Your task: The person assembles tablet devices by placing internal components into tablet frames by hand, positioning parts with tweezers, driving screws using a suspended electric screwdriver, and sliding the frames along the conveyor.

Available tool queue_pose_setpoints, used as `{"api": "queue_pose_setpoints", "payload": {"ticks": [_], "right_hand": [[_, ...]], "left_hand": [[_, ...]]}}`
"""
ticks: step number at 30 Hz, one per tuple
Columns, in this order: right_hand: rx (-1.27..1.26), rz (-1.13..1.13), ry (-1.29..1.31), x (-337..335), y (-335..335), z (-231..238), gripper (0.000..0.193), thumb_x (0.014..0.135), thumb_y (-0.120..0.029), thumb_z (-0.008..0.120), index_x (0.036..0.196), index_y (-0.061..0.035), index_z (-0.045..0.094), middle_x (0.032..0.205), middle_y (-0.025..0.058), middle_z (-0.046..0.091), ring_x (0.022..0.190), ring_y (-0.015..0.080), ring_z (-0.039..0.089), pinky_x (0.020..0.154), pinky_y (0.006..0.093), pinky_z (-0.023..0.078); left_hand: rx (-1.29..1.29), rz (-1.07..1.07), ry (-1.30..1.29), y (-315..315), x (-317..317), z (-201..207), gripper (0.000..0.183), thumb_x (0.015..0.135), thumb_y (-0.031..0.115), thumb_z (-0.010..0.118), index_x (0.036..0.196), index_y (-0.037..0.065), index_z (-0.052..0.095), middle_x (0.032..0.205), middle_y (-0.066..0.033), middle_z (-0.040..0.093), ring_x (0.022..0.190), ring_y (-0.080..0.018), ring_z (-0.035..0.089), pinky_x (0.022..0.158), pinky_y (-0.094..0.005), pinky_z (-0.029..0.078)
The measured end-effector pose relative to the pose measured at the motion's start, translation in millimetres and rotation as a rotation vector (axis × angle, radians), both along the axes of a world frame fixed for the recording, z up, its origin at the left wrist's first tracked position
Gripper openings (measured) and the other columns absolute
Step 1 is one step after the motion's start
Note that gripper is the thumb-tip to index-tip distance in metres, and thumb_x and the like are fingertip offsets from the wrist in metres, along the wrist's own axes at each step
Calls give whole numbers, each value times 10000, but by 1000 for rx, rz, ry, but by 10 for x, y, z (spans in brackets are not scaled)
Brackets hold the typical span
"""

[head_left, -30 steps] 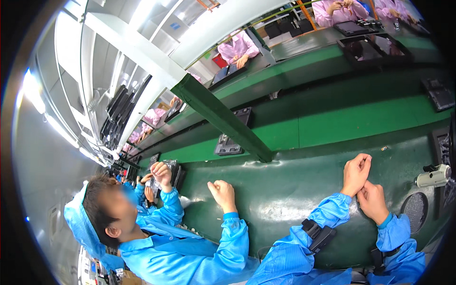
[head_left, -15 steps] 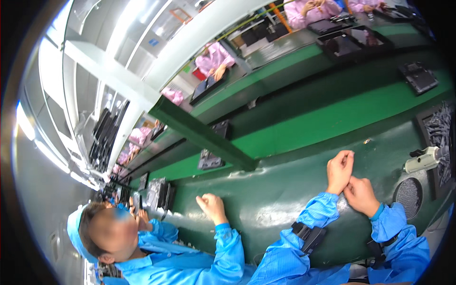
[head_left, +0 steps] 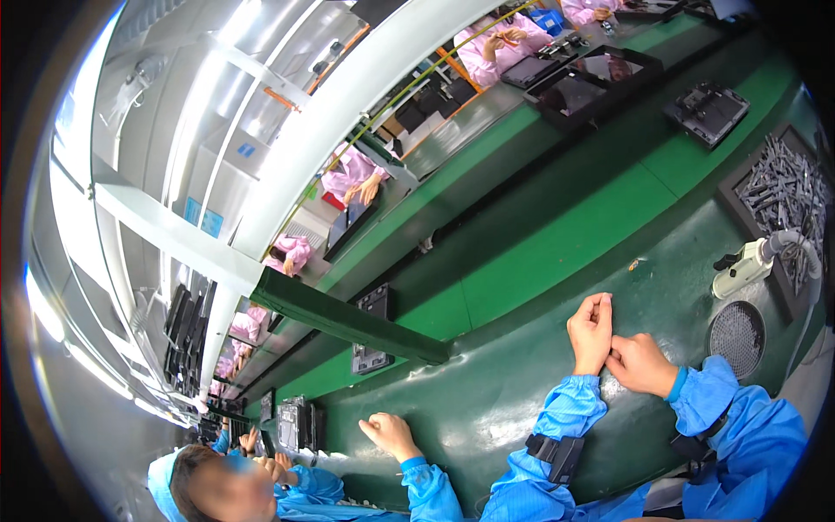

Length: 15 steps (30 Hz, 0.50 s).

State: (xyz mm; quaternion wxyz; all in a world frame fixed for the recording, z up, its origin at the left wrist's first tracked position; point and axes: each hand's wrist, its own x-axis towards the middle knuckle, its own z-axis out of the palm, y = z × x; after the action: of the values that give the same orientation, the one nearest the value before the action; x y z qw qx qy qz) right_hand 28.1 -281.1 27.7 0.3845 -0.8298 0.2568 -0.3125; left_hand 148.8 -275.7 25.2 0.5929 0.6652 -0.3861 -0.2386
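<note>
Fingers (head_left: 600, 306) over bench (head_left: 478, 374). Left of them: co-worker's hand (head_left: 390, 434). Right: disc (head_left: 737, 337); farther up-right: tray (head_left: 732, 195) with parts (head_left: 778, 196) in it. Ahead: belt (head_left: 531, 270).

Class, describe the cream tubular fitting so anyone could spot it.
On the long dark-green worktop, go right past the person's bare right hand. Beside the rectangular dark tray of grey parts is the cream tubular fitting. Its pale body and black knob set it apart from the tray.

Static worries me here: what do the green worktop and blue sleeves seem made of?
Green worktop: probably rubber or vinyl sheet, semi-gloss, judging by its broad highlights and rippled surface. Blue sleeves: likely thin woven synthetic, faintly shiny, with creases and fine lines.
</note>
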Motion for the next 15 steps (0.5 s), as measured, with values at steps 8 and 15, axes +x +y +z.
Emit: {"api": "queue_pose_setpoints", "payload": {"ticks": [8,15], "right_hand": [[-1,-3,-88,8,-14,125,65,741,-54,608,755,6,588,642,169,606,573,366,599,537,453,469],[-236,-243,-214,-19,-61,246,52,707,-33,631,754,-28,609,879,84,568,865,283,537,744,411,472]], "left_hand": [[-8,5,22,-30,56,9,170,912,144,598,915,-13,662,668,63,545,580,1,403,498,-178,307],[-67,17,51,-24,57,-7,180,923,147,585,932,-16,660,782,-1,629,683,-36,512,592,-197,407]]}}
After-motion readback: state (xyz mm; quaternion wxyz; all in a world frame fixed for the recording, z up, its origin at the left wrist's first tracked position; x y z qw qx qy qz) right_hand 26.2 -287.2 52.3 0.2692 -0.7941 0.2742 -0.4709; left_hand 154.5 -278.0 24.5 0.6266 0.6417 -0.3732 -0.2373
